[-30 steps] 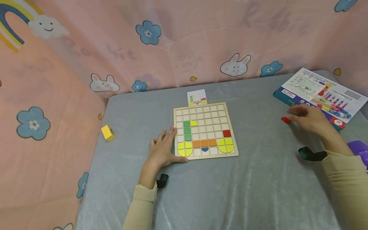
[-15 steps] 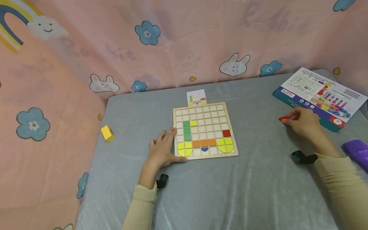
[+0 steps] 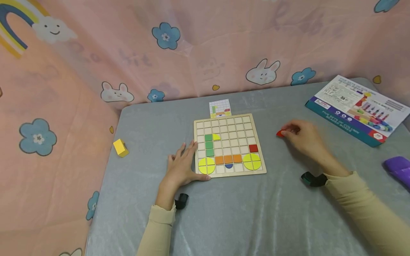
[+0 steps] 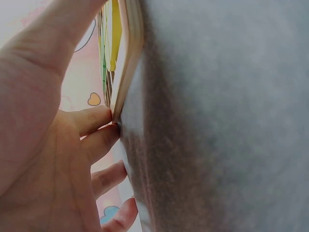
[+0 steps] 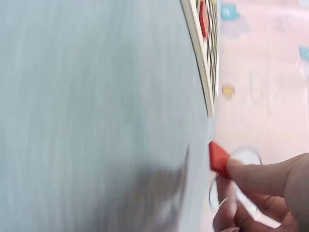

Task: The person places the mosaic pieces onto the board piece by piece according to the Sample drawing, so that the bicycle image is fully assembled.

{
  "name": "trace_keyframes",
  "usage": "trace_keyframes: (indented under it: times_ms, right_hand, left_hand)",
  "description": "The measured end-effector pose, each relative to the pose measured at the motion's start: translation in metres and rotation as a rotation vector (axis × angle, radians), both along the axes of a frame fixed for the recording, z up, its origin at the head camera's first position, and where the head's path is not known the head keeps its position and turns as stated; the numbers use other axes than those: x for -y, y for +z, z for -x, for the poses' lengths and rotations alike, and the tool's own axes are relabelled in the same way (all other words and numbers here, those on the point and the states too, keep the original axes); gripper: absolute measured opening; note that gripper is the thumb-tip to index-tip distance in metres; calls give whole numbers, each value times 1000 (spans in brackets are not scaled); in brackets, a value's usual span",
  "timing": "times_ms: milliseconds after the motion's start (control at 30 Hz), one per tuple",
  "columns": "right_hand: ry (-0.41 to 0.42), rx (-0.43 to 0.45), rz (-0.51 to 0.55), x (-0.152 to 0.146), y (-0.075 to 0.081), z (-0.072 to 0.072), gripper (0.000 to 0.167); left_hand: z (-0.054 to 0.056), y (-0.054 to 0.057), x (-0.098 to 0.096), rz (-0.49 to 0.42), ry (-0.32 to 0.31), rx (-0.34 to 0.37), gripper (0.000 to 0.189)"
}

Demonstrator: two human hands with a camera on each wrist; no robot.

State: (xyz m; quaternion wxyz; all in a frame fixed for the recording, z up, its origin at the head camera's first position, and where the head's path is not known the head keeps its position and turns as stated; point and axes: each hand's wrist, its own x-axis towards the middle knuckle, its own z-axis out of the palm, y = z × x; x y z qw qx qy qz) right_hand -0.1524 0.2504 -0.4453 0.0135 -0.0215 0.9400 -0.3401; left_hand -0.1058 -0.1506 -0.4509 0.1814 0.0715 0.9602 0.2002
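Note:
My right hand (image 3: 303,139) pinches a small red piece (image 5: 218,159) between thumb and fingers, to the right of the wooden grid board (image 3: 232,143). My left hand (image 3: 180,170) rests at the board's left side, fingers spread, with fingertips at the left edge and thumb at the front-left corner. Green squares (image 3: 209,144), orange squares (image 3: 227,159), a red square (image 3: 253,148) and a blue half-round piece (image 3: 229,166) lie in the grid. Yellow quarter pieces form two circles (image 3: 251,161), and a single yellow quarter (image 3: 216,137) lies beside the top green square.
A small printed card (image 3: 220,108) with a coloured grid pattern lies behind the board. At the back right is a flat toy box (image 3: 358,110), with a purple object (image 3: 398,169) in front of it. A yellow block (image 3: 120,148) sits near the table's left edge.
My right hand has lifted the red piece from beside the toy box and carried it left toward the board. The left hand has stayed in place.

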Motion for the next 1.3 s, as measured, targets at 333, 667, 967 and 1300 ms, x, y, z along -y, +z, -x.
trace_keyframes:
  times_ms: [333, 667, 967, 1300]
  right_hand:
    - [147, -11, 69, 57, -3, -8, 10]
    - [206, 48, 95, 83, -7, -10, 5]
    - [243, 61, 84, 90, -9, -12, 6]
    - [184, 106, 14, 91, -10, -11, 34]
  left_hand:
    - [1, 0, -2, 6, -5, -8, 132]
    - [1, -1, -3, 9, -5, -8, 132]
    - [1, -1, -3, 4, -10, -8, 133]
    - [-2, -1, 0, -1, -7, -9, 132]
